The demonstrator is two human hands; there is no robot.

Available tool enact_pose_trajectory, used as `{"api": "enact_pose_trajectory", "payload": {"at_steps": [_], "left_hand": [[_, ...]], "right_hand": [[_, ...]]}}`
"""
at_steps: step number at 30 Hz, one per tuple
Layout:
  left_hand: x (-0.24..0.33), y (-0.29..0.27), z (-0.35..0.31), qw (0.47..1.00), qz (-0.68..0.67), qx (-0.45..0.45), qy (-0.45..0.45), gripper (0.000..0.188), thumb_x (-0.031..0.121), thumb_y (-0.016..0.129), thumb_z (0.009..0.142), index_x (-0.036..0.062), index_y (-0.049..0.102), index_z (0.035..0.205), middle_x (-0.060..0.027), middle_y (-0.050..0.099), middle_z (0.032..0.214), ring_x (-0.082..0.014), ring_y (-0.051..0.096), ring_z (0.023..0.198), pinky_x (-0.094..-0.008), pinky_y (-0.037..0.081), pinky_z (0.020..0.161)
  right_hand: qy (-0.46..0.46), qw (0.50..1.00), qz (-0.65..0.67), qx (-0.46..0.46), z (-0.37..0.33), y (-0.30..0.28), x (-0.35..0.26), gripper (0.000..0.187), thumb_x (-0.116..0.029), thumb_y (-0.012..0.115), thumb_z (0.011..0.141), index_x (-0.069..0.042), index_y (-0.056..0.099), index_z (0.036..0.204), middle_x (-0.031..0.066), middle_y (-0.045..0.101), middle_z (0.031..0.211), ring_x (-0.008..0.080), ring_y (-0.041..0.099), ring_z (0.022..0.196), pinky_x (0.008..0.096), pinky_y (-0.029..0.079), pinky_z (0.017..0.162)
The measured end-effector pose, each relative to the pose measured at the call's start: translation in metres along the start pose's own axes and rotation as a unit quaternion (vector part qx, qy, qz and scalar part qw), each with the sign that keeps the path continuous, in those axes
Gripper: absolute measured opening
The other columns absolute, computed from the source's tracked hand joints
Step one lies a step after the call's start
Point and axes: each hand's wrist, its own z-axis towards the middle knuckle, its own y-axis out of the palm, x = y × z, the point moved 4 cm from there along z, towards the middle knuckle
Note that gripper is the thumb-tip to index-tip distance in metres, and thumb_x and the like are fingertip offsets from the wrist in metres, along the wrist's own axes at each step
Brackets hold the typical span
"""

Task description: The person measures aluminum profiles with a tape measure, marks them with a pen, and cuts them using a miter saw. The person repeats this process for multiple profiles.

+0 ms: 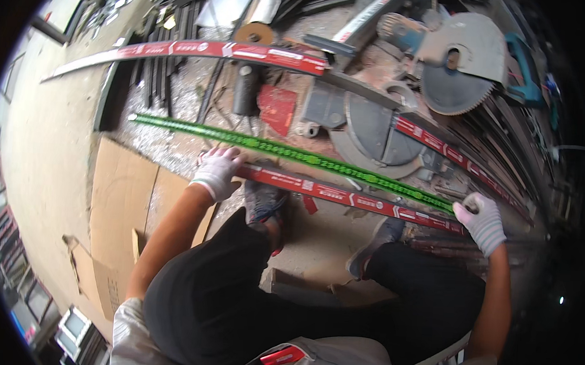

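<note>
- Your green tape [313, 160] ran slantwise across the work, free end up at left, other end at your right hand [483, 223].
- Your red strip [344, 196] lay below it, nearly parallel, in front of your left shoe [262, 197] and right shoe [374, 245]; what propped it wasn't clear.
- Right fingers: curled in, pinching the tape's right end, right by the strip's end. Whether they also gripped the strip, couldn't tell.
- Left hand [216, 172]: fingers bent at the strip's left end, just under the tape. Pinching or only resting, couldn't tell.
- Tape handling, my read: light, springy, stiff only while its curve held; likely to kink or twist if pushed midway. Thin edges, so best held flat at the ends.
- Strip handling, my read: long, fairly stiff, light to moderate; film face probably slick under your gloves. Best held by both ends, across the edges.
- Around you: saw [471, 47] beyond the strip, its toothed disc bare at the bottom; another red-faced length [220, 50] at upper left; cardboard [122, 194] on the floor [60, 127] by your left forearm.
</note>
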Motion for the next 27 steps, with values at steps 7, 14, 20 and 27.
{"api": "enact_pose_trajectory", "payload": {"at_steps": [7,14,20,27], "left_hand": [[0.02,-0.04,0.021,0.979,-0.196,-0.044,0.014,0.053,0.037,0.072,0.09,0.0025,0.065,0.13,-0.0276,0.07,0.111,-0.0466,0.066,0.106,-0.0486,0.053,0.094],[0.079,-0.109,0.078,0.959,-0.021,-0.094,0.267,0.016,0.019,0.068,0.093,0.0047,0.067,0.1,-0.0108,0.069,0.094,-0.0283,0.067,0.09,-0.0378,0.053,0.079],[0.143,-0.091,0.163,0.967,-0.053,-0.166,0.184,0.048,0.033,0.073,0.088,0.005,0.066,0.126,-0.0229,0.069,0.12,-0.0421,0.067,0.112,-0.0481,0.054,0.096],[0.257,-0.042,0.236,0.979,-0.104,0.099,0.146,0.063,0.029,0.072,0.088,0.0043,0.053,0.142,-0.0248,0.055,0.139,-0.0444,0.054,0.126,-0.0501,0.046,0.108]], "right_hand": [[0.06,0.998,0.003,-0.033,-0.008,-0.013,0.002,0.047,-0.043,0.083,0.084,0.001,0.071,0.091,0.0146,0.073,0.083,0.0211,0.067,0.076,0.0368,0.056,0.076],[-0.033,0.998,0.031,0.053,-0.023,-0.023,0.021,0.05,-0.052,0.08,0.081,-0.003,0.072,0.087,0.0194,0.072,0.08,0.0313,0.071,0.074,0.0418,0.056,0.074],[-0.035,0.997,0.053,0.033,-0.032,-0.042,0.018,0.052,-0.054,0.079,0.083,-0.003,0.072,0.091,0.0187,0.073,0.083,0.0337,0.072,0.078,0.0424,0.057,0.075],[-0.02,0.992,0.127,-0.008,-0.047,-0.058,0.036,0.05,-0.053,0.075,0.086,-0.004,0.073,0.095,0.0177,0.074,0.085,0.0346,0.073,0.081,0.0434,0.057,0.078]]}}
